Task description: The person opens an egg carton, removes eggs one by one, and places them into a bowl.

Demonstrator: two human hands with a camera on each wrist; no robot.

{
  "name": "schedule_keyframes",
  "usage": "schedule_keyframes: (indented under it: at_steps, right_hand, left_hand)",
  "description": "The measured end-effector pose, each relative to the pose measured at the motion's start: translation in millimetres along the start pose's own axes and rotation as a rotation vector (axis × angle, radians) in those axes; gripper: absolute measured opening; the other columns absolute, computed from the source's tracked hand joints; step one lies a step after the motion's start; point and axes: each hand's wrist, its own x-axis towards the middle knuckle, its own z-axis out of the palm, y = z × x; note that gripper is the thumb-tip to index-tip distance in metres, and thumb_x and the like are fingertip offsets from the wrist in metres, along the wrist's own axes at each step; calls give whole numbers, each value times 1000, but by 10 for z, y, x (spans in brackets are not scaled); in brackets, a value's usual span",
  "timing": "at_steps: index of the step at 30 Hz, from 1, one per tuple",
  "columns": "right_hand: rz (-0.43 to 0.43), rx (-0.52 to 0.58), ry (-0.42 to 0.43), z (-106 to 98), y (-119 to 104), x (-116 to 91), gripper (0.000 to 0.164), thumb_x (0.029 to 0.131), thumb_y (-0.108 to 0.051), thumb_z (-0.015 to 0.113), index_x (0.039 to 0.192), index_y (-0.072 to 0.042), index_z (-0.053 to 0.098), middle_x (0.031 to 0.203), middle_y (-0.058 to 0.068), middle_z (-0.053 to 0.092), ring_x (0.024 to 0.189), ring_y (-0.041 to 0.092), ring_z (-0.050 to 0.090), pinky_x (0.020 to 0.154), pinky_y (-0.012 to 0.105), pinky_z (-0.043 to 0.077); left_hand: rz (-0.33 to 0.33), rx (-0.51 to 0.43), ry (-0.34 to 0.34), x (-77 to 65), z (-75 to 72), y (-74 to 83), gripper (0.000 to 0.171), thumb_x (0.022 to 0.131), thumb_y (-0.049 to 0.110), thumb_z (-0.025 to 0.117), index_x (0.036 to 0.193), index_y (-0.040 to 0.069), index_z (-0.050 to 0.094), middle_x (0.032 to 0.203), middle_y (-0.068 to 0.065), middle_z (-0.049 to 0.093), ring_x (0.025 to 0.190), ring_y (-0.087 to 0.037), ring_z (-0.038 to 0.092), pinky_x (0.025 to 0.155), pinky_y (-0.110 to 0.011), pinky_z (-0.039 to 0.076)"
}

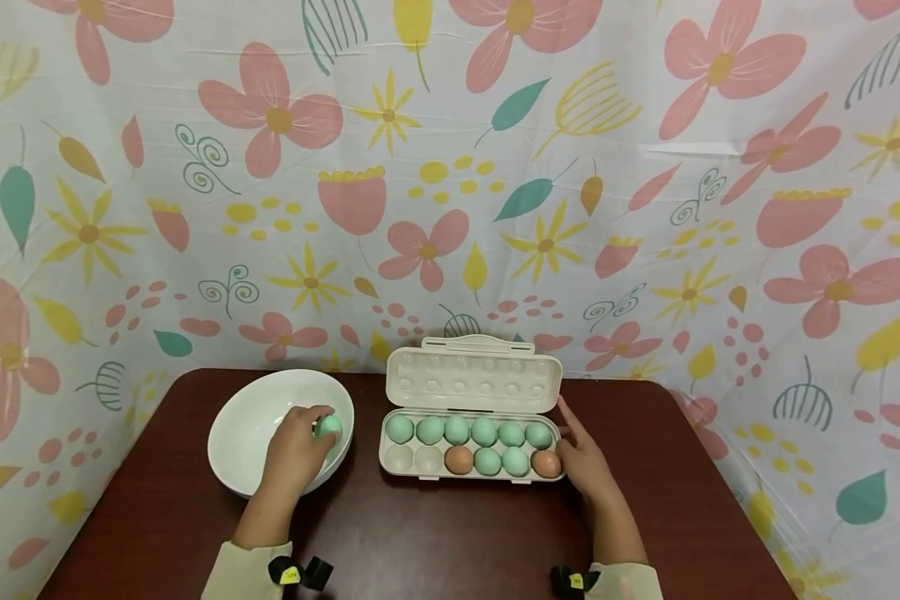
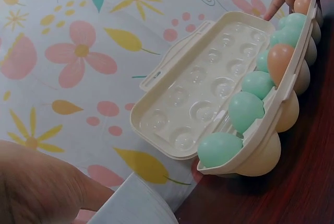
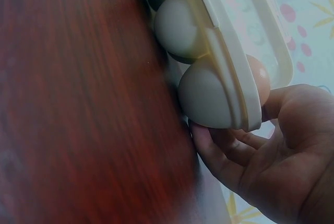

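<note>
In the head view, my left hand (image 1: 291,450) pinches a pale green egg (image 1: 330,427) between thumb and fingers, over the right side of a white bowl (image 1: 234,421). The left wrist view shows part of that hand (image 2: 42,182) beside the bowl's rim (image 2: 136,203); the egg is hidden there. A cream egg carton (image 1: 474,383) stands with its lid raised. Green eggs fill its back row; the front row has two vacant cups at left, then brown and green eggs. My right hand (image 3: 292,151) grips the carton's right end, fingers curled underneath, thumb near the end brown egg (image 3: 258,80).
Bowl and carton stand on a dark red-brown wooden table (image 1: 435,533), the bowl left of the carton with a gap between. A flower-patterned cloth (image 1: 450,200) hangs behind the table and along its sides.
</note>
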Motion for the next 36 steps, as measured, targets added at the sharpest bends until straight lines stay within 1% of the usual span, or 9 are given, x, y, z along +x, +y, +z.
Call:
schedule_keyframes:
  at_steps: [1,3,5,8,11,17,23,29,36]
  right_hand:
    - [-6,-5,5,4,41,19,73,102,-2,38,161,-39,16,145,27,46,76,18,53,67,29,47]
    - [-7,-2,5,5,41,16,73,102,-2,39,161,-39,16,145,27,46,75,17,53,66,29,47]
    - [-8,-5,10,7,90,43,73,103,-3,38,161,-41,16,145,26,46,74,17,52,66,29,47]
    - [-5,-8,11,6,94,42,72,103,-4,38,161,-41,16,146,26,46,72,17,52,65,29,46]
    - [-27,-32,25,12,201,87,72,104,-6,38,160,-44,15,146,25,46,72,16,52,64,28,46]
    - [-35,-32,33,18,200,72,72,103,-6,39,159,-45,17,144,24,48,69,17,51,64,29,47]
    - [-28,-42,44,20,199,84,73,102,-6,39,159,-46,18,143,23,50,77,18,54,67,28,47]
    - [-10,-54,53,31,208,94,74,101,-7,39,157,-51,19,143,21,51,79,21,54,68,28,46]
    - [-20,-53,59,28,214,98,75,100,-6,40,157,-50,20,142,21,53,84,21,56,70,28,47]
  left_hand:
    - [5,4,-3,-3,3,-1,39,85,10,72,122,2,71,119,-26,63,107,-40,64,91,-55,51]
    - [15,13,-14,-8,6,-2,38,85,10,73,122,2,71,119,-26,64,109,-41,64,92,-56,51]
    - [20,21,-23,-10,10,-4,39,85,10,74,123,2,71,118,-26,64,109,-42,64,93,-56,51]
    - [26,33,-33,-12,16,-5,38,84,10,73,122,3,72,115,-26,64,108,-42,64,93,-56,51]
    - [31,41,-40,-22,17,2,37,84,9,73,121,2,73,113,-26,65,107,-42,64,92,-56,51]
    - [51,67,-56,-22,24,11,36,82,7,72,118,4,75,110,-26,65,101,-42,65,86,-55,52]
    - [62,91,-55,-18,36,3,37,80,6,73,117,6,76,109,-25,66,98,-42,65,84,-54,53]
    - [66,110,-66,-19,47,5,39,80,5,72,119,5,75,112,-24,69,104,-45,65,89,-54,52]
    - [62,104,-78,-15,46,1,37,81,5,71,118,3,74,116,-22,70,113,-43,64,97,-54,51]
